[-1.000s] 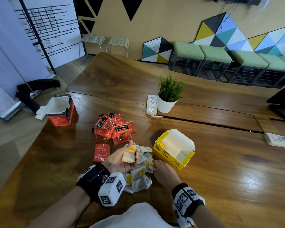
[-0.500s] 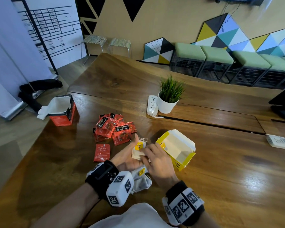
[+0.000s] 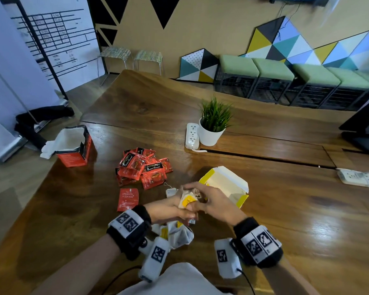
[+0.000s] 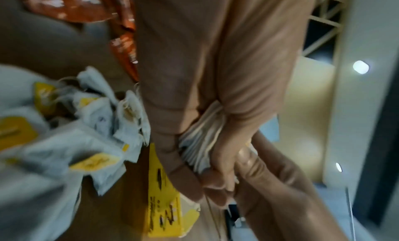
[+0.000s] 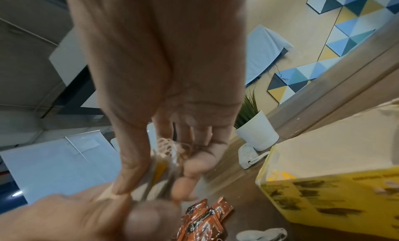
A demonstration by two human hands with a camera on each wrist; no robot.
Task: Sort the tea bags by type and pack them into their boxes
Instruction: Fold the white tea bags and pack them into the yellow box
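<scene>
My left hand [image 3: 172,208] grips a small stack of white tea bags [image 3: 186,201] with yellow tags, held upright just in front of the open yellow box [image 3: 239,184]. My right hand [image 3: 197,198] reaches across and pinches the same stack between thumb and fingers [image 5: 195,166]. In the left wrist view the stack of white tea bags [image 4: 201,139] sits inside my curled fingers. More white tea bags [image 3: 177,234] lie in a heap under my wrists. A pile of red sachets [image 3: 143,169] lies to the left, one red sachet [image 3: 128,199] apart from it. The open red box [image 3: 74,145] stands far left.
A potted plant [image 3: 213,126] and a white power strip [image 3: 192,136] stand behind the yellow box. Another power strip [image 3: 358,177] lies at the right. The wooden table [image 3: 296,220] ends close to the red box on the left.
My right hand left the heap on the table and came up onto the stack in my left hand. The left hand lifted slightly and shifted toward the yellow box.
</scene>
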